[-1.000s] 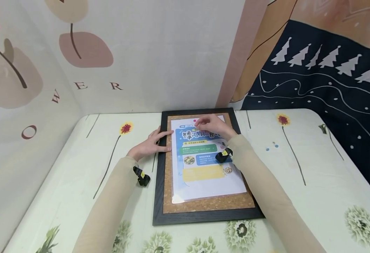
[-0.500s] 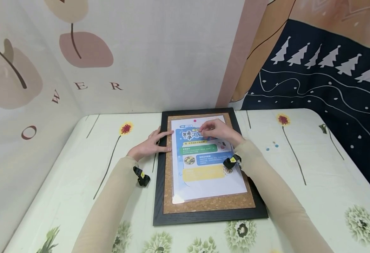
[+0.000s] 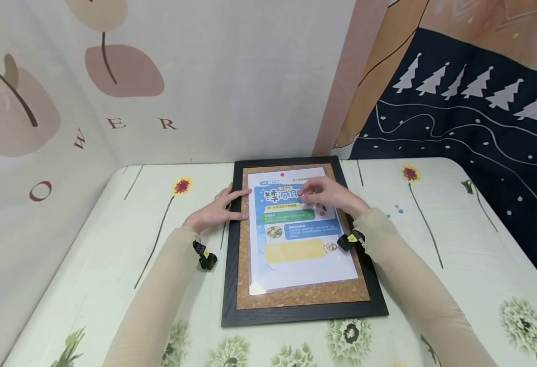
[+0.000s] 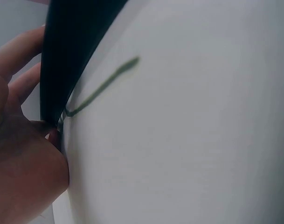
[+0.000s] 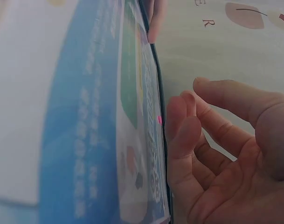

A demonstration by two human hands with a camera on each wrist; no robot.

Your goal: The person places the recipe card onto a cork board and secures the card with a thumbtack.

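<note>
The left hand [image 3: 215, 210] lies loose and spread out on the left side of the black-framed corkboard [image 3: 305, 297]. A poster [image 3: 300, 232] lies on the board, with a pink tack [image 3: 282, 175] near its far edge. The right hand [image 3: 328, 193] hangs over the poster's far right part, let go, fingers softly bent, and small blue bits [image 3: 400, 211] sit farther right.

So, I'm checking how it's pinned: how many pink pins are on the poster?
1 pink pin, near the middle of the top edge of the poster. The right hand covers part of it, so another may be hidden.
</note>
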